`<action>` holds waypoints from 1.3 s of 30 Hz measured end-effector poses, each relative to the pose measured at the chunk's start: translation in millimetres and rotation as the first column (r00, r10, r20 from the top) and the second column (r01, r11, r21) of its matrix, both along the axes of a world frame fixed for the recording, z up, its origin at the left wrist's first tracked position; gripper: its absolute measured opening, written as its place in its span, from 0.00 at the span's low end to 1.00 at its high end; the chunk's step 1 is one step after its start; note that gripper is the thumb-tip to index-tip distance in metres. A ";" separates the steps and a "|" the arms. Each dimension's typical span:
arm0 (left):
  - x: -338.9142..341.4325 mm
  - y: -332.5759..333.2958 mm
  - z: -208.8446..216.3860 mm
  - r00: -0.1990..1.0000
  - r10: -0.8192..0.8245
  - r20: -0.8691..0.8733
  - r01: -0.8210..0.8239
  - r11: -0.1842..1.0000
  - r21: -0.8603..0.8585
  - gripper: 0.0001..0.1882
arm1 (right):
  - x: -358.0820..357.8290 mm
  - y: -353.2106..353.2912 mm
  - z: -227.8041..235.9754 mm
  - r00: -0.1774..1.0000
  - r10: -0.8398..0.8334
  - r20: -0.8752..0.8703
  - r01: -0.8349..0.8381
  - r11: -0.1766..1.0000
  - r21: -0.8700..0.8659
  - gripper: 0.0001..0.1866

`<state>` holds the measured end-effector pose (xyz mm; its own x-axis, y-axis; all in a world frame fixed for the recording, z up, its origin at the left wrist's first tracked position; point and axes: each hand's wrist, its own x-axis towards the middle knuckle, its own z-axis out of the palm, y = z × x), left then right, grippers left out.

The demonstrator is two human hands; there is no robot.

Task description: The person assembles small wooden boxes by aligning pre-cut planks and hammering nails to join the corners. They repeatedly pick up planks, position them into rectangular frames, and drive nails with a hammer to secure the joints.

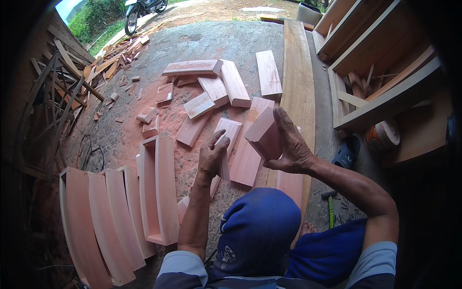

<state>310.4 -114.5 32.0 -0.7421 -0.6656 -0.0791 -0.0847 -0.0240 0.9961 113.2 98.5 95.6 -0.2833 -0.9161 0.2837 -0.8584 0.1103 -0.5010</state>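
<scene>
My right hand [293, 147] grips a thick, pinkish wooden block [265, 134], fingers along its far side and thumb underneath. The block is tilted, with its rough sawn end facing left. In my left hand [211, 155] a narrow wooden piece [224, 166] stands on edge, held between thumb and fingers; the hand hides part of it. Below and between the hands lies a long flat board [246, 156] on the floor. Beside it is another bevelled board [231, 126]. Just beyond, several cut blocks lie in a loose pile, among them a pale block [198, 105].
Assembled narrow wooden boxes [166, 192] stand at the left. A long plank [299, 72] runs away on the right, next to a large wooden frame [356, 101]. A green-handled hammer [331, 212] lies among nails, near a blue clog [346, 150]. Scraps [113, 67] and a motorcycle [139, 12] are farther off.
</scene>
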 end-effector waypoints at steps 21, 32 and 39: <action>-45.4 83.5 -18.7 0.879 -0.317 -0.355 0.447 0.807 0.387 0.28 | -22.3 26.3 -26.4 0.913 0.349 -0.212 -0.325 0.935 0.141 0.76; -38.8 59.8 -93.6 0.941 0.129 -0.314 0.183 0.586 0.789 0.29 | 14.9 151.7 -89.7 0.897 0.411 -0.161 -0.319 0.856 0.407 0.42; -22.1 50.8 -102.7 0.937 -0.014 -0.350 0.256 0.708 0.658 0.28 | 63.1 165.0 -180.4 0.902 0.401 -0.159 -0.277 0.820 0.501 0.40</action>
<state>288.3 -63.7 -70.7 -0.8845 -0.4054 -0.2309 0.1525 -0.7190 0.6781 176.3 263.4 -84.8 0.0919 -0.9808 -0.1722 -0.9708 -0.0498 -0.2346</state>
